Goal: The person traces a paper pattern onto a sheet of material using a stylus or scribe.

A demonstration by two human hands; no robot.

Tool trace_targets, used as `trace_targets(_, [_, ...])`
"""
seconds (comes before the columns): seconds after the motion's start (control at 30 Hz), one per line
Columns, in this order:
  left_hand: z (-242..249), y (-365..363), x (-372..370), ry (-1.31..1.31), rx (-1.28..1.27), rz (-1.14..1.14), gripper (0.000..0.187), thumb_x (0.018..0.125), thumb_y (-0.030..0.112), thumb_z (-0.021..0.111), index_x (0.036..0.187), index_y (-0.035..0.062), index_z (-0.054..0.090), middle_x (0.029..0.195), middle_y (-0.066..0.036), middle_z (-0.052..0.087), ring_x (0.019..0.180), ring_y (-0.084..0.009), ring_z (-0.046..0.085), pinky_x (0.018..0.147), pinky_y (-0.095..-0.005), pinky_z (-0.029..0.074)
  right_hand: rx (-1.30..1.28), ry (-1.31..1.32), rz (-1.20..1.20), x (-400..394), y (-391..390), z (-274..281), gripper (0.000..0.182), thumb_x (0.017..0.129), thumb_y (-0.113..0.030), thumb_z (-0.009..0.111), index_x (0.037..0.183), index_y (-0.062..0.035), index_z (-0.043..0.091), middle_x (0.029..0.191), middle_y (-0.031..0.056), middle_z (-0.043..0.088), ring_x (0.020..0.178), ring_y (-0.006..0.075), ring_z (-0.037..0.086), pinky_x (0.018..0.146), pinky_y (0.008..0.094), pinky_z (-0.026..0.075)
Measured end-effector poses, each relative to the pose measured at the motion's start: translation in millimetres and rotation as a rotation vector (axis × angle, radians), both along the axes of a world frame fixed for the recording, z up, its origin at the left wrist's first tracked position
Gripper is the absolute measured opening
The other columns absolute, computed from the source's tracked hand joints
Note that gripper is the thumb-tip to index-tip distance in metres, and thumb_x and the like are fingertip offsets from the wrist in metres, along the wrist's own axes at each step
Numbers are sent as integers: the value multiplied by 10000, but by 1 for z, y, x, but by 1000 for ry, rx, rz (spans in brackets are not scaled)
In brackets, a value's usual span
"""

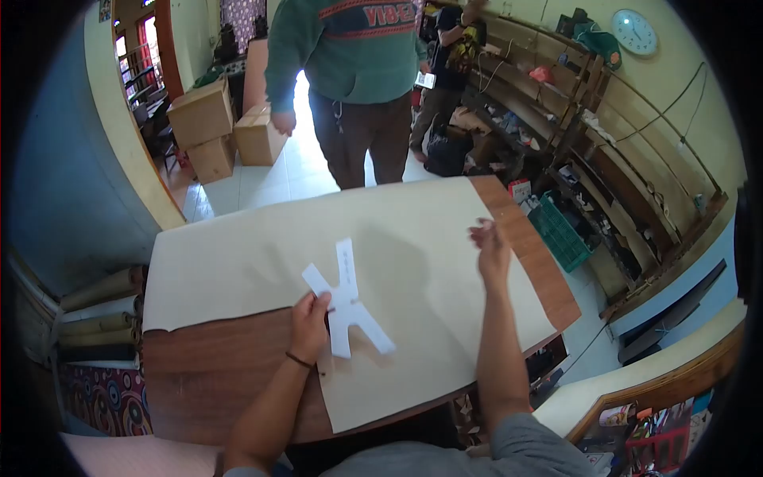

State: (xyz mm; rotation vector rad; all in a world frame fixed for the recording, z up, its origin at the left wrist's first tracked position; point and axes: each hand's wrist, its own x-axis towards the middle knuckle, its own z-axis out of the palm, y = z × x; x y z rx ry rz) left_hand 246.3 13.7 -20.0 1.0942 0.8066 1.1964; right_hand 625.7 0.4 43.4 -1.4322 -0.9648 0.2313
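Near the centre of the cream sheet (429, 381) spread over the wooden table (214, 381), a white X-shaped card (345, 296) sits in the grip of the left hand (310, 319), thumb on top and fingers tucked against its edge. From that hand the card lies at about 2 o'clock, touching. Its longest line runs from 12 o'clock, where one arm carries small dark markings, down to 5 o'clock; a shorter arm points to 10 and another to 6. Whether it rests flat on the sheet or is lifted slightly, I cannot tell.

Well apart, between 2 and 3 o'clock from the card, the right hand (489, 245) hangs over the sheet near its far right edge, fingers loosely bent; whether they close on anything small, I cannot tell. Seen from it, the card lies between 8 and 9 o'clock, so the left hand is clearly the nearer. Past the table, at 12 o'clock, stands a person in a green sweatshirt (350, 63)
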Motion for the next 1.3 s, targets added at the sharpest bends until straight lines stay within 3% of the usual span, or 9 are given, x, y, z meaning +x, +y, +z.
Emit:
trace_targets(0.07, [9, 11, -12, 67, 7, 113, 256, 1116, 197, 603, 1157, -30, 714, 1011, -6, 720, 898, -55, 624, 785, -266, 536, 132, -125, -4, 97, 12, -64, 259, 1158, -169, 485, 1136, -7, 686, 1056, 126, 768, 932, 167, 715, 806, 307, 561])
trace_targets(0.1, [14, 19, -19, 85, -16, 153, 263, 1113, 207, 610, 1161, -29, 716, 1010, -10, 719, 886, -58, 624, 775, -267, 535, -306, -367, -240, 114, -8, -55, 258, 1137, -208, 505, 1184, -32, 688, 1108, 177, 772, 1017, 264, 750, 866, 386, 578])
trace_targets(0.23, [40, 51, -42, 83, -97, 230, 319, 1098, 270, 644, 1169, -34, 709, 993, -37, 722, 832, -82, 636, 741, -272, 526, -650, -491, -537, 149, -58, -59, 430, 1110, -417, 480, 1242, -67, 692, 1230, 241, 742, 1152, 483, 689, 972, 566, 536])
trace_targets(0.4, [56, 55, -110, 520, -183, 297, 484, 1005, 378, 772, 1266, -19, 677, 1044, -80, 726, 889, -147, 681, 765, -313, 549, -826, -535, -614, 145, -84, -43, 450, 1114, -424, 458, 1221, -51, 687, 1225, 245, 743, 1166, 473, 693, 977, 575, 534])
trace_targets(0.47, [45, 36, -150, 1042, 377, 313, 586, 902, 363, 857, 1325, 9, 659, 1152, -110, 730, 1043, -249, 707, 877, -399, 585, -981, -580, -613, 153, -86, -48, 486, 1116, -447, 436, 1216, -34, 672, 1212, 257, 745, 1166, 483, 694, 983, 589, 529])
trace_targets(0.57, [25, 22, -203, 1434, 893, 183, 584, 844, 264, 866, 1338, 26, 663, 1251, -123, 725, 1179, -329, 683, 996, -468, 571, -989, -564, -643, 132, -78, -37, 508, 1119, -462, 431, 1220, -29, 678, 1200, 267, 747, 1161, 503, 689, 989, 598, 525])
trace_targets(0.73, [5, 32, -228, 1563, 1022, 232, 300, 913, 31, 683, 1212, 27, 711, 1229, -164, 734, 1135, -352, 701, 990, -453, 575, -921, -519, -609, 119, -77, -33, 556, 1127, -487, 417, 1245, -26, 704, 1211, 282, 743, 1174, 515, 679, 1005, 606, 522])
trace_targets(1.07, [43, 21, -219, 1454, 1114, 154, 171, 894, 27, 720, 1057, 43, 671, 992, -127, 728, 893, -345, 713, 787, -456, 591, -799, -527, -500, 190, -79, -36, 555, 1111, -493, 496, 1228, -14, 751, 1228, 313, 719, 1187, 508, 668, 1009, 579, 516])
trace_targets(1.3, [73, -10, -183, 1454, 1108, 63, 227, 841, 58, 754, 1050, 51, 663, 996, -116, 727, 896, -323, 711, 789, -438, 587, -783, -630, -476, 276, -76, -5, 607, 1067, -538, 576, 1214, 28, 739, 1227, 328, 710, 1195, 518, 655, 1021, 562, 507])
